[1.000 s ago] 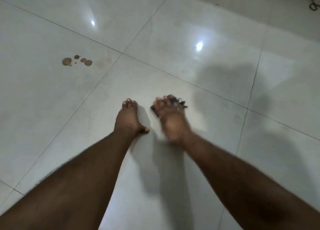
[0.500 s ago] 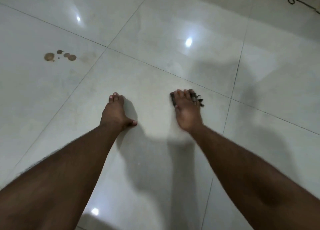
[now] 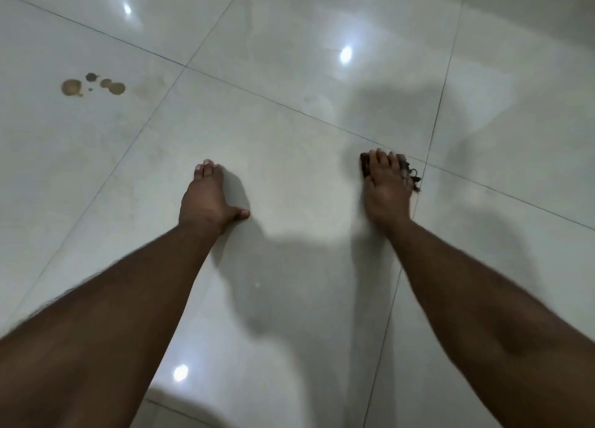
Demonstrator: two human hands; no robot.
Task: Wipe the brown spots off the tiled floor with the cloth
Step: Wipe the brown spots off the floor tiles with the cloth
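Note:
Several brown spots (image 3: 93, 86) mark a glossy white floor tile at the far left. My left hand (image 3: 207, 198) rests flat on the floor at centre, fingers together, thumb out, holding nothing. My right hand (image 3: 388, 189) presses a small dark frayed cloth (image 3: 410, 173) onto the floor at the right, beside a grout line. Most of the cloth is hidden under my fingers; only its dark edges and loose threads show. The spots lie far to the left of the cloth, beyond my left hand.
Large white tiles (image 3: 289, 57) with thin dark grout lines fill the view. Light reflections (image 3: 346, 53) glare on the floor. A faint smear (image 3: 145, 89) sits just right of the brown spots. Shadows of my arms fall on the tiles.
My right hand has slid the cloth to the right across the tile, away from my left hand. The left hand has stayed planted on the floor.

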